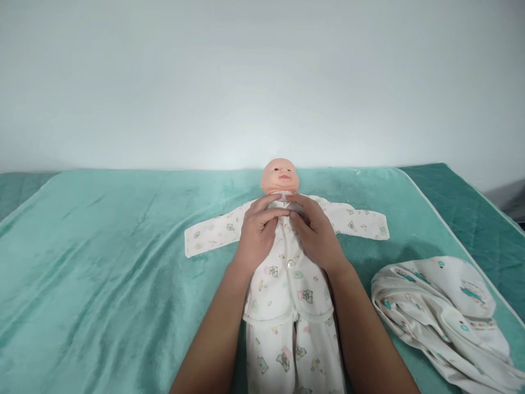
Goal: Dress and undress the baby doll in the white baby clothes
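A bald baby doll lies on its back, dressed in a white long-sleeved shirt and matching trousers printed with small bears. Both hands meet at the top of the shirt front, just under the chin. My left hand is closed on the shirt's edge below the collar, its fingers pointing inward. Opposite it, my right hand pinches the other front edge, fingertips nearly touching the left ones. A round button shows lower down the front. Whatever lies between the fingertips is hidden.
A crumpled white printed cloth lies to the right of the doll. Under everything is a wrinkled light green blanket, with a darker green quilted cover showing at the right. A pale wall rises behind the bed.
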Demonstrator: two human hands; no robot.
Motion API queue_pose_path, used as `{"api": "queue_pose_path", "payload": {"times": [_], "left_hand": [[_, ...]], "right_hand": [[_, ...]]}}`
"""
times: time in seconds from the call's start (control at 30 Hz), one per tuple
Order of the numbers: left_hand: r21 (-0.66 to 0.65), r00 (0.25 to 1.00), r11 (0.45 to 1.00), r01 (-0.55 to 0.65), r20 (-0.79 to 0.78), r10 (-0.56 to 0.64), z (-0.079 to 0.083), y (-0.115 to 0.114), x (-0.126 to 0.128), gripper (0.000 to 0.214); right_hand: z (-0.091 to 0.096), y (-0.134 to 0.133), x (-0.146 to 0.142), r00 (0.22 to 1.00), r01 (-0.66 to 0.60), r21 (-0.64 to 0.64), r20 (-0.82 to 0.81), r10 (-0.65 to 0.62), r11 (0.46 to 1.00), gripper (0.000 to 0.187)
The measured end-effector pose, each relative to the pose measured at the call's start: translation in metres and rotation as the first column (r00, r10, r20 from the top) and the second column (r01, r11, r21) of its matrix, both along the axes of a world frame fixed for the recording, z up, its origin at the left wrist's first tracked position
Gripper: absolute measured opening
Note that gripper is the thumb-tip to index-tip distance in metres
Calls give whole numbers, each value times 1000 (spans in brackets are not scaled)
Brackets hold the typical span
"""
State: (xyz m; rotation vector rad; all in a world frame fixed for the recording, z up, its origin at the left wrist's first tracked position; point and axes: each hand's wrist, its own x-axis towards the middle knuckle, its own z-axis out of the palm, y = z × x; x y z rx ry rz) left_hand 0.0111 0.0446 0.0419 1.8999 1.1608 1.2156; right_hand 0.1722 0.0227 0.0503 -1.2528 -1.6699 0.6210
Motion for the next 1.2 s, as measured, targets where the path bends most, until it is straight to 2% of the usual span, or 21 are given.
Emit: {"api": "queue_pose_path", "payload": {"times": [0.17, 0.33, 0.5, 0.8, 0.97, 1.2], "left_hand": [[20, 999, 999, -32, 21, 32, 1, -4, 2, 34], [-51, 989, 993, -111, 95, 115, 1, -7, 5, 24], [-48, 988, 989, -140, 57, 143, 2, -7, 5, 21], [-23, 992, 993, -115, 45, 116, 3, -15, 4, 20], [-44, 995, 998, -44, 83, 47, -2, -25, -1, 16], [-56, 998, 997, 56, 24, -55, -3, -26, -8, 15]], "right_hand": [[0, 1, 0, 999, 25, 9, -35, -24, 1000, 22], [0, 2, 0, 999, 8, 23, -51, -7, 1000, 16], [1, 1, 0, 999, 0, 44, -36, 2, 999, 13], [0, 2, 1, 995, 9, 15, -97, -8, 1000, 12], [1, 2, 2, 996, -58, 78, -57, 63, 995, 17], [2, 0, 3, 993, -75, 40, -88, 78, 996, 8]]}}
